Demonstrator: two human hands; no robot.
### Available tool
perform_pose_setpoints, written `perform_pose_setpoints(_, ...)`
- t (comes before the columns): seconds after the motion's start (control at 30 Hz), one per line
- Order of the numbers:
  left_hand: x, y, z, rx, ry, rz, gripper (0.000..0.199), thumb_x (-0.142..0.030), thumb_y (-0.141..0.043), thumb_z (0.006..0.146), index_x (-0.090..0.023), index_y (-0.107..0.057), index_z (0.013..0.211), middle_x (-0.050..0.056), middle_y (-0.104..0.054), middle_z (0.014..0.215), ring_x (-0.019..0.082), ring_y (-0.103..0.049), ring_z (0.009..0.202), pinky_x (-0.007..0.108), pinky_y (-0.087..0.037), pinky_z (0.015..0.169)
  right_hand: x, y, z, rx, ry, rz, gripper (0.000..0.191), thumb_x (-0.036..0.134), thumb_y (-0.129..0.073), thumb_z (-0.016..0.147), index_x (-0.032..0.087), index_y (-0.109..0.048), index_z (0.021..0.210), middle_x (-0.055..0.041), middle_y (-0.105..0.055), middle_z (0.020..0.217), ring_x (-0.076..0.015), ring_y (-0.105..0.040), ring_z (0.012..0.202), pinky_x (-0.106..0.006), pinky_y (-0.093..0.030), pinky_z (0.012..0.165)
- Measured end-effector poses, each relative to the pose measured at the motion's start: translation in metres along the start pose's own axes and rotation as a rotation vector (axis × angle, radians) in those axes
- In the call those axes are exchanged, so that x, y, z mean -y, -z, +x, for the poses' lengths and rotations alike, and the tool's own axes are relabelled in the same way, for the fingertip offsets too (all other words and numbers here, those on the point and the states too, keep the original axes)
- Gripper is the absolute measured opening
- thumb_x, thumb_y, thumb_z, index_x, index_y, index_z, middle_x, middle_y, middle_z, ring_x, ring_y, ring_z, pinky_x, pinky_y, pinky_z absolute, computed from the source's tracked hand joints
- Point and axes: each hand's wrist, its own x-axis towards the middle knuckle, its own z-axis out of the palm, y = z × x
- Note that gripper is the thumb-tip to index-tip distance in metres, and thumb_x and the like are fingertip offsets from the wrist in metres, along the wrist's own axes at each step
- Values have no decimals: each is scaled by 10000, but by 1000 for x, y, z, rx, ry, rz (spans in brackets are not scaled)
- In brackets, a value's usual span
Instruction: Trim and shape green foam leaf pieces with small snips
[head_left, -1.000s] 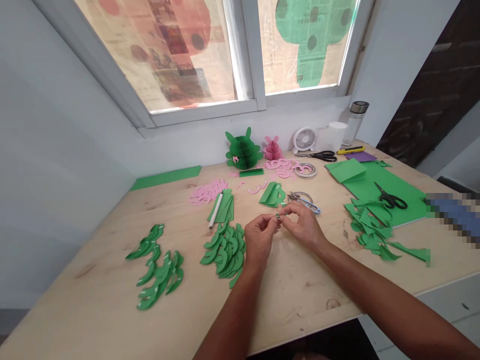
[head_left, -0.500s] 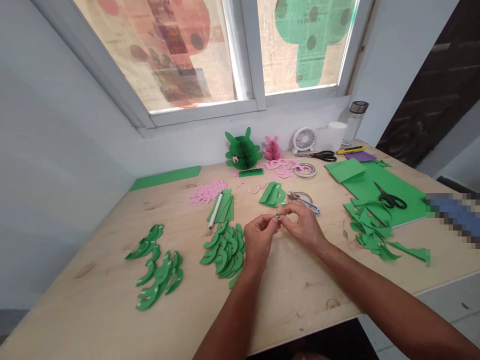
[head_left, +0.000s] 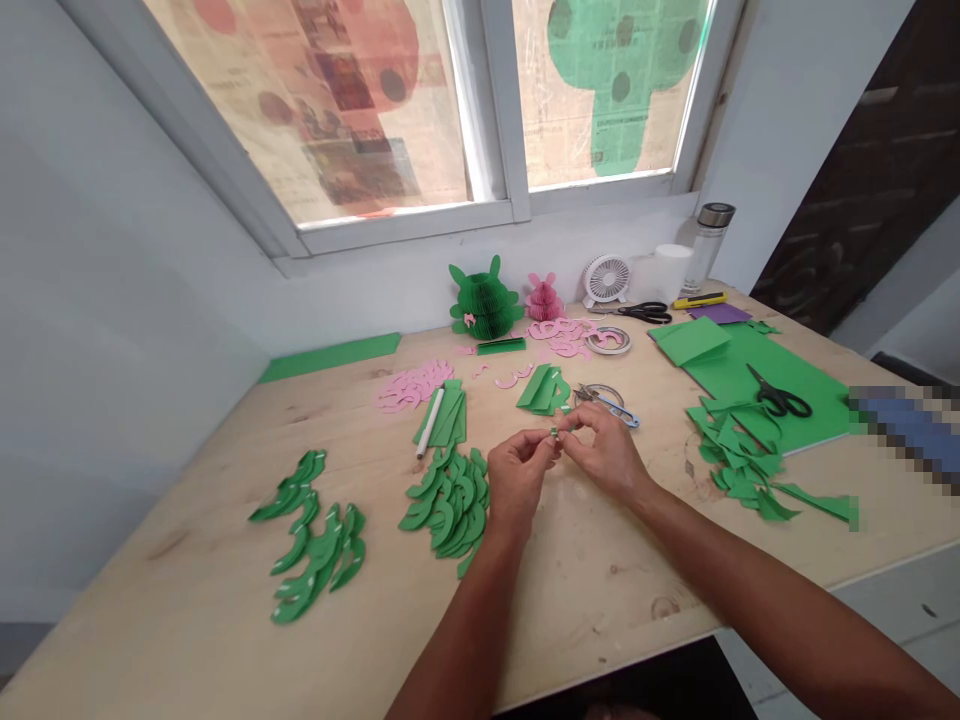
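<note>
My left hand (head_left: 519,474) and my right hand (head_left: 606,450) meet above the wooden table, fingertips pinched around a small green paper piece (head_left: 554,433) with a whitish mark. Most of that piece is hidden by the fingers. Just left of my left hand lies a pile of curved green paper pieces (head_left: 450,505). Behind my hands are folded green paper (head_left: 541,389), a roll of tape (head_left: 598,400) and a blue-handled cutter (head_left: 624,414). More curved green pieces with white strips (head_left: 322,560) rest further left.
A white pen (head_left: 430,424) lies on green strips. Pink cutouts (head_left: 416,385), a green paper figure (head_left: 486,303), a pink one (head_left: 544,299) and a small fan (head_left: 607,280) stand or lie behind. Black scissors (head_left: 780,396) and green scraps (head_left: 742,455) are at right.
</note>
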Motion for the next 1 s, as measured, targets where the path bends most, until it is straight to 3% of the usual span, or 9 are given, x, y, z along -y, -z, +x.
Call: perform_pose_setpoints(1.0,1,1,1,13,14,-12,154,-279,-681,596,-137,-685,655,26,-657,588,120,-589,550,231,-471,554,3,1,0,1,7,-9,99,120,-537,702,204,-570,661,-17,-610,711,-190,-554,765,-322,-411,735)
